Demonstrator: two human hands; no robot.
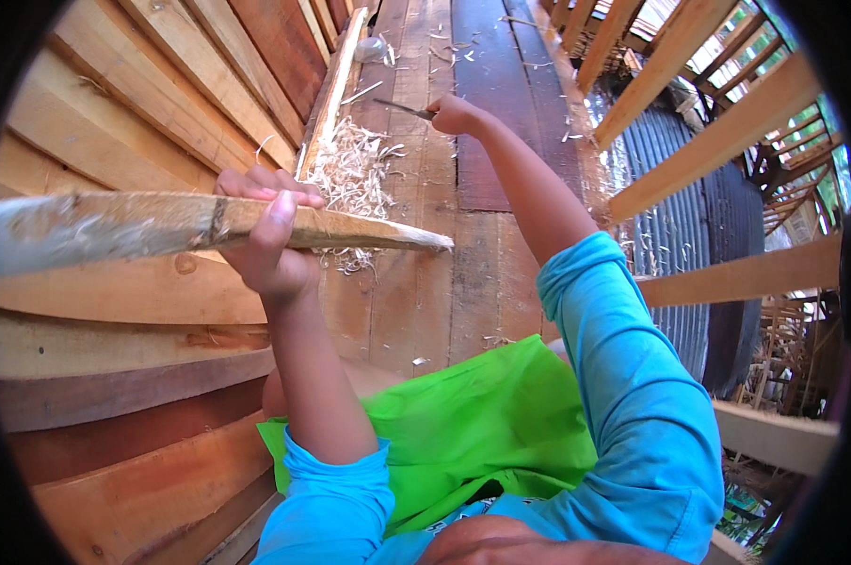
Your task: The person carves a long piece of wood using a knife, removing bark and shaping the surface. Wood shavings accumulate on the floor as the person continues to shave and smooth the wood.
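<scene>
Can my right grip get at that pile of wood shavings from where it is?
Probably yes: the right grip is near the wood shavings, and floorboards lie between without a visible barrier, though it already holds a blade.

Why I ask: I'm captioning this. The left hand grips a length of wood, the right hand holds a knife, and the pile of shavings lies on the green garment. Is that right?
No: the head view shows the pile of shavings on the plank floor, not on the green garment. The left hand does grip wood, the right hand a knife.
</scene>
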